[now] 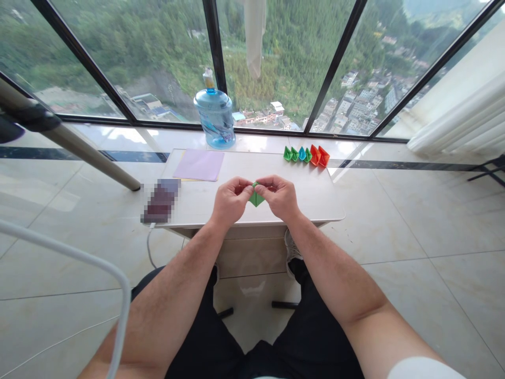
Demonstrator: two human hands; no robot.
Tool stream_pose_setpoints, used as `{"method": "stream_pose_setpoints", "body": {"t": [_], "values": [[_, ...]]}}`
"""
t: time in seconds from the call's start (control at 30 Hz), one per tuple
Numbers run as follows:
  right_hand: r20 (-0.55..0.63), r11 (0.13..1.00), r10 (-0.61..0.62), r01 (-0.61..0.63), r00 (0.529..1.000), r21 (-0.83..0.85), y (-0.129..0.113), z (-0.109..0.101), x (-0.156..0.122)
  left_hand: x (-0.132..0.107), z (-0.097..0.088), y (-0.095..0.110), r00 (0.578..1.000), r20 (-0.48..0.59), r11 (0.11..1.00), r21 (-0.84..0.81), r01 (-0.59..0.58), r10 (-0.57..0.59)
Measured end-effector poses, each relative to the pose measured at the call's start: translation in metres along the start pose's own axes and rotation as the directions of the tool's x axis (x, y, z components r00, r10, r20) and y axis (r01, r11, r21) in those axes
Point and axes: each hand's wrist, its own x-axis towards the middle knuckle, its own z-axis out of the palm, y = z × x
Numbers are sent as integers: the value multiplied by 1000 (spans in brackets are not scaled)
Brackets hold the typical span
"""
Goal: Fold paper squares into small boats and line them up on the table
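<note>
The directions are given as on a clock which lies around the middle of the tabletop, with 12 o'clock toward the glass.

The largest thing is the window (158,47), which stretches across the far side in dark frames; trees and buildings are visible through it. Below it spreads the pale tiled floor (426,226). A white curtain (461,100) hangs far off at 2 o'clock. In the centre is the light-coloured tabletop (311,202), with rounded corners. At 11 o'clock, just past its far edge, a blue water bottle (216,121) stands upright.

Smaller than these are the two hands. The left hand (231,201) comes in from about 7 o'clock and the right hand (282,199) from about 5 o'clock. They are very near to each other, with thumbs and forefingers pinching, and the other fingers are curled.

At 10 o'clock lies a lilac sheet (199,165), flat, with a yellowish edge showing under it. At 9 o'clock, by the left border, there is a device (161,201), too pixelated to be read; a white cable (149,247) goes down from it. At 2 o'clock, near the far edge, six folded paper pieces (323,157) stand in a row: from the left two green, one blue, one green, and two orange-red, which are larger.

The smallest is the folded green paper (256,200), at the centre, held between both hands near its top, its pointed end directed to 6 o'clock. I cannot tell whether it touches the tabletop.
</note>
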Motion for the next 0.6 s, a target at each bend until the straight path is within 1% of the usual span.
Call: {"method": "stream_pose_setpoints", "body": {"t": [0.23,0.37,0.43,0.5,0.6], "values": [[16,999,31,-32,999,32,-1,1,-1,-1,1,2,999,-24,997,69,-32,34],[-5,999,16,-16,1000,27,-6,2,-2,-2,3,1,998,-14,992,110,-65,67],[-20,1000,13,-13,1000,19,-7,3,-2,-3,4,-1,999,-2,994,94,-53,53],[-40,1000,24,-23,999,18,-7,3,-1,-4,5,-4,999,41,997,79,-21,18],[-71,999,30,-28,997,16,-7,3,-1,-5,7,-7,995,100,992,126,18,-31]]}}
